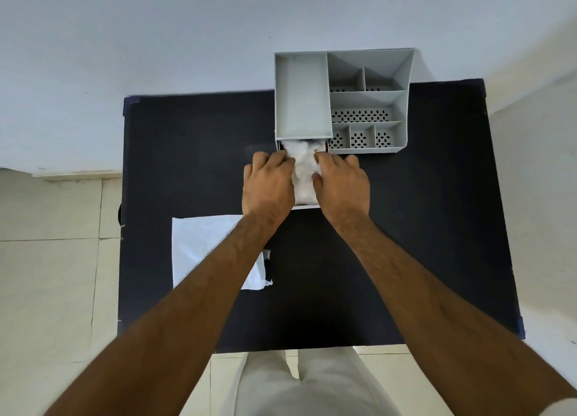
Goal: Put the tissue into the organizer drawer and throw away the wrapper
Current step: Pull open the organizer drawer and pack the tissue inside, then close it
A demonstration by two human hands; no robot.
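A grey organizer (pixel 303 103) with several compartments stands at the far edge of the dark table. Its drawer (pixel 307 206) is pulled out toward me below the big left compartment. A white wad of tissue (pixel 303 172) fills the drawer. My left hand (pixel 268 183) presses on the tissue's left side and my right hand (pixel 342 183) on its right side, fingers curled into it. The white wrapper (pixel 203 247) lies flat on the table near left, partly under my left forearm.
The dark table (pixel 421 228) stands against a pale wall, with tiled floor to the left and right. My legs in light trousers show below the near edge.
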